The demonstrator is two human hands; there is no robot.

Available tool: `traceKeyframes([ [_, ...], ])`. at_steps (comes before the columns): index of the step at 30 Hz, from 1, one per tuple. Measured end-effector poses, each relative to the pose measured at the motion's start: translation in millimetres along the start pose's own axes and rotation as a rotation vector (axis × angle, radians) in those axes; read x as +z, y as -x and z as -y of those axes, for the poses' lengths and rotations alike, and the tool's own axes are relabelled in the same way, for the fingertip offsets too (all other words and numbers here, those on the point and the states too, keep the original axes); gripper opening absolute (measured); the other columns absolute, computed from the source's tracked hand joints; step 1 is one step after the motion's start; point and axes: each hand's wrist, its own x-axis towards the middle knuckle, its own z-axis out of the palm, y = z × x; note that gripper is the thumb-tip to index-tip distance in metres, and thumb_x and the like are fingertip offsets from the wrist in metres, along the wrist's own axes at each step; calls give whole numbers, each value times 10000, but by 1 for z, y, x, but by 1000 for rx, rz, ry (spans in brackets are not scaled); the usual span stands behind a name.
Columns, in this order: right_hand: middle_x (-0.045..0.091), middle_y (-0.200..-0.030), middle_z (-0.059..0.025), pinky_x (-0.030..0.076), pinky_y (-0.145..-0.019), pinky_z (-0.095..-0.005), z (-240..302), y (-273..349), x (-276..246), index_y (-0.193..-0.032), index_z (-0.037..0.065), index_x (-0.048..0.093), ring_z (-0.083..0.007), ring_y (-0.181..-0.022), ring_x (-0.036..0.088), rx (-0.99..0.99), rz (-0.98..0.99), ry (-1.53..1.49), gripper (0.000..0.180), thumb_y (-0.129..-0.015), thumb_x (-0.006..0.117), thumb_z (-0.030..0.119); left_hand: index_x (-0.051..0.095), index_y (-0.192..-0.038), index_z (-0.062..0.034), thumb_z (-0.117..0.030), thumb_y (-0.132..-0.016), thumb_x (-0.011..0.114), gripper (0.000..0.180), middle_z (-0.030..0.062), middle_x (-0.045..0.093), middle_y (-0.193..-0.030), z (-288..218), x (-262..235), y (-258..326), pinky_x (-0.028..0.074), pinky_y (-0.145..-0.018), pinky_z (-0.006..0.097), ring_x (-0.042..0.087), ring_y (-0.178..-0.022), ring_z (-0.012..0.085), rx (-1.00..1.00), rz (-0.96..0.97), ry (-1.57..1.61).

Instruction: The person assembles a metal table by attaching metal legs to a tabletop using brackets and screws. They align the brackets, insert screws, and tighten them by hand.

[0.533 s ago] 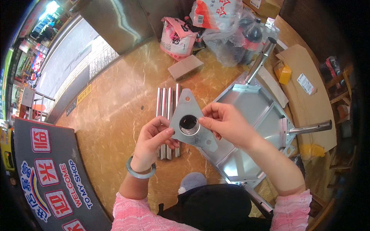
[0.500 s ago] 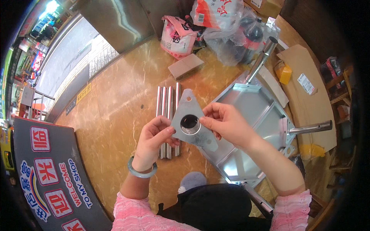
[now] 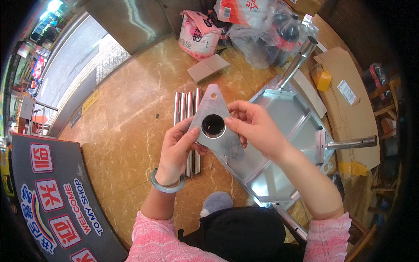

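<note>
A flat silver metal flange bracket (image 3: 212,104) with a round tube socket in its middle is held up in front of me. My left hand (image 3: 176,146) pinches its left edge between thumb and fingers, and a pale bangle circles that wrist. On the opposite edge, my right hand (image 3: 255,126) grips it with the thumb beside the socket. Below the bracket, several shiny metal tubes (image 3: 189,105) lie side by side on the floor, partly covered by my left hand. A shallow metal tray-like frame (image 3: 279,111) lies to the right, with tubular legs (image 3: 352,143) at its corners.
A grey doormat (image 3: 65,166) lies at the left. Beyond the tubes are a small cardboard box (image 3: 208,68), a pink-and-white bag (image 3: 198,37) and a plastic bag with bottles (image 3: 257,43). Flattened cardboard (image 3: 364,91) lies at the far right. My shoe (image 3: 218,202) is close below.
The bracket has turned so its flat face and socket opening show more squarely, and it sits slightly higher. Both hands keep their hold. The whole view has shifted a little.
</note>
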Motion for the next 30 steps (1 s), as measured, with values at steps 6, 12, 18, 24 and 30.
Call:
traceKeyframes([
  [6,593,-731,3,400,-491,-203,-1,-3,-3,-954,12,604,-41,-618,514,58,73,118,204,-855,529,174,538,-1100,49,-152,-876,524,301,64,626,-816,5,1,1,472,-515,194,580,-616,91,2,-32,-34],
  [12,599,-736,8,402,-517,-197,-5,0,-1,-938,9,609,-36,-616,515,51,84,50,200,-858,533,175,578,-1025,43,-135,-867,541,241,56,629,-782,4,3,4,468,-504,187,578,-602,85,12,-70,-41],
  [18,609,-750,-1,412,-531,-196,-6,3,-2,-969,8,590,-40,-630,531,111,78,-75,213,-883,517,188,580,-1007,44,-148,-872,541,238,68,636,-786,6,9,5,477,-497,195,589,-592,98,-9,-115,40],
  [24,619,-798,-18,450,-582,-213,-12,4,1,-990,-9,564,-49,-698,557,71,71,-130,199,-906,480,151,577,-999,46,-172,-886,527,250,80,637,-783,7,15,5,481,-491,202,597,-584,113,21,-134,-54],
  [30,619,-818,-22,447,-625,-202,-16,5,3,-985,-10,565,-47,-733,553,69,72,-194,194,-907,477,144,565,-994,50,-164,-889,515,244,88,634,-761,10,14,6,482,-490,203,593,-563,114,36,-134,8],
])
